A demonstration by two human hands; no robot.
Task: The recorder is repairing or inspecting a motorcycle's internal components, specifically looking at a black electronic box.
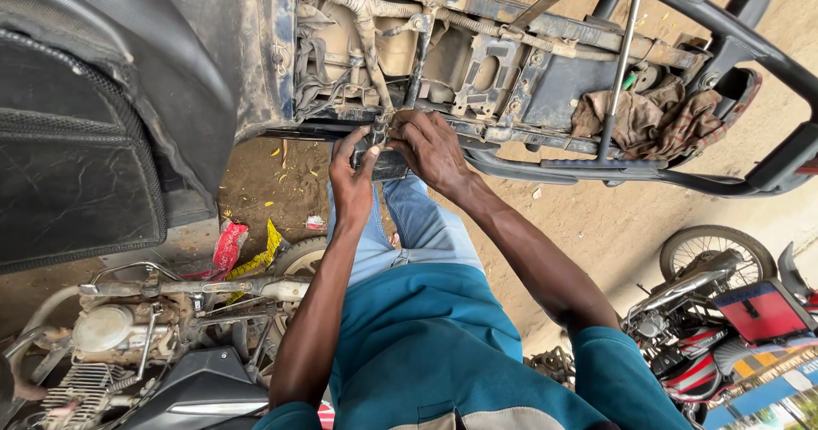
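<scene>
A dusty motorcycle frame (511,34) with its seat off fills the top of the view, with wires and brackets exposed. Both my hands meet at its near rail. My left hand (351,178) grips a small dark part (388,164) against the rail, thumb up. My right hand (430,144) closes over the same spot from the right, fingers curled on a small metal fitting (380,127). What lies under the fingers is hidden.
A brown rag (652,123) lies in the frame's rear tray beside a thin metal rod (620,63). A black seat (77,149) hangs at left. A stripped engine (128,332) sits lower left, a parked motorcycle (724,311) lower right. Dirt ground lies below.
</scene>
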